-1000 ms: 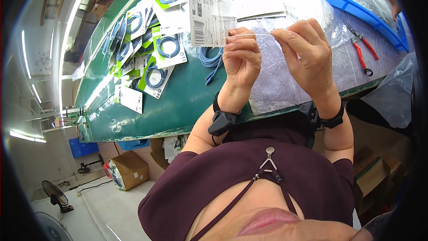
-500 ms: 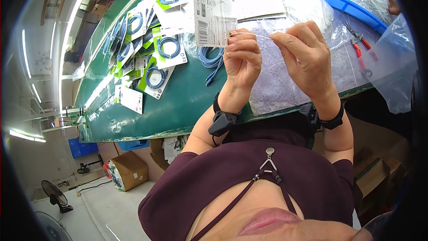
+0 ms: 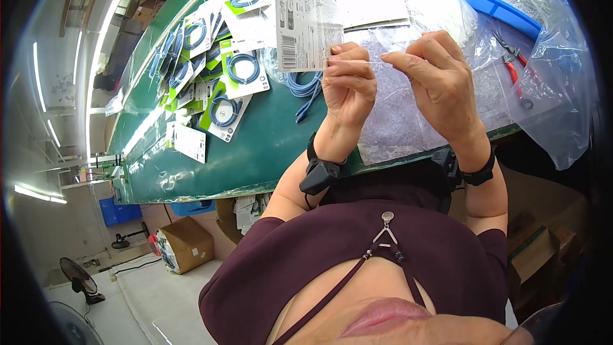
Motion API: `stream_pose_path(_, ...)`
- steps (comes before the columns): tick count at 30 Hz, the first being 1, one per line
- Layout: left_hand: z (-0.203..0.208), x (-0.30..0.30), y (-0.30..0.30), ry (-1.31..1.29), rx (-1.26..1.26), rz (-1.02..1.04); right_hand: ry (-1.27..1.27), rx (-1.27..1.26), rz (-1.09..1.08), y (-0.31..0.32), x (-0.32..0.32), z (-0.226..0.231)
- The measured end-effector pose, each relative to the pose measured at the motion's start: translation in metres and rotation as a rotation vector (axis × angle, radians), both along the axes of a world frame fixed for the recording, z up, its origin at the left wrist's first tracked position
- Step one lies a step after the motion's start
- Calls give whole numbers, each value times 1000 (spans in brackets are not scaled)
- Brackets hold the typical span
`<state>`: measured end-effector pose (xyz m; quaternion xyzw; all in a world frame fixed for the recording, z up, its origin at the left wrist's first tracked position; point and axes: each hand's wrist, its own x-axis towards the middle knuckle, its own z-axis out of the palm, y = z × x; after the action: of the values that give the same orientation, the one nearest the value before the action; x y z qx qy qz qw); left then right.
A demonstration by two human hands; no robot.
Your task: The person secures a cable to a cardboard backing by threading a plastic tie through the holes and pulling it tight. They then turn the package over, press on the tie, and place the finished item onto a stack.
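My left hand (image 3: 349, 89) is closed, its fingers pinching the lower right edge of an upright white printed packaging card (image 3: 300, 22). A thin, whitish plastic tie (image 3: 365, 61) runs from the card and left fingers across to my right hand (image 3: 440, 80). That hand pinches the tie's other end between thumb and forefinger. Below the card lies a coiled blue cable (image 3: 305, 89) on the table, left of my left wrist. What is on the card's far side is hidden.
Carded blue cables (image 3: 242, 69) are heaped at the left on the green table (image 3: 255, 147). White cards (image 3: 373, 5) lie behind my hands, beside a bag of white strands (image 3: 440, 9). At right are a blue tray (image 3: 504, 9), red-handled pliers (image 3: 513, 76) and a clear plastic bag (image 3: 555, 102).
The tie between my hands has gone from slightly bowed to nearly straight. The card has dipped slightly. At right, the clear bag has shifted left over the tray; another person's hand there is gone from view.
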<state>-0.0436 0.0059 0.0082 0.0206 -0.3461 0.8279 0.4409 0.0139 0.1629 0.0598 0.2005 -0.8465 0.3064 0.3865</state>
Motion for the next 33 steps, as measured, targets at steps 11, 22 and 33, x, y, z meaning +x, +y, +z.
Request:
stream_pose_path(11, -10, 5, 6, 187, -298, 85, 1, -45, 49, -5, -16, -2)
stream_pose_path(22, -18, 2, 18, 524, -938, 333, -73, -349, 59, 28, -22, -57)
stream_pose_path(33, 2, 15, 30, 676, -1172, 491, -207, -615, -10, 41, -10, -54)
